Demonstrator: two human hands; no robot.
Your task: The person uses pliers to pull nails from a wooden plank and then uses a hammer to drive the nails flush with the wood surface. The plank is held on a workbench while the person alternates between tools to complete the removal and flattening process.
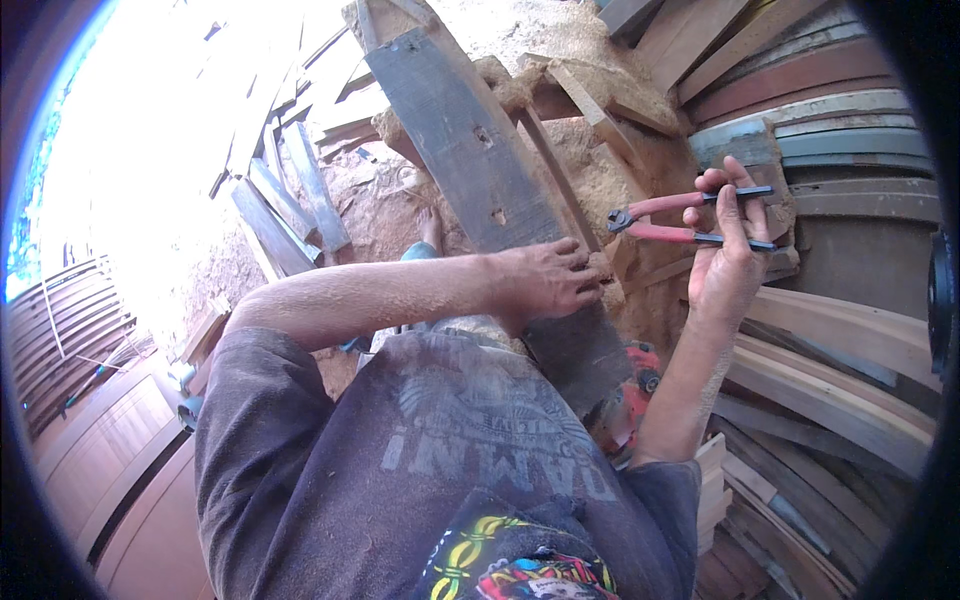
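Observation:
A long, weathered grey-dark plank runs from the upper middle down to my body, with a few small notches in its face. My left hand lies across its near part, fingers stretched toward the plank's right edge. To the right, raised above the work, my right hand holds a pair of pincers by its red handles with dark ends. The handles are spread apart and the jaws point left, toward the plank. Nothing shows between the jaws.
A red power tool sits beside the plank's near end. Stacked boards fill the right side. Loose planks lie on the dusty ground at left, near a bare foot. Wooden panels stand at lower left.

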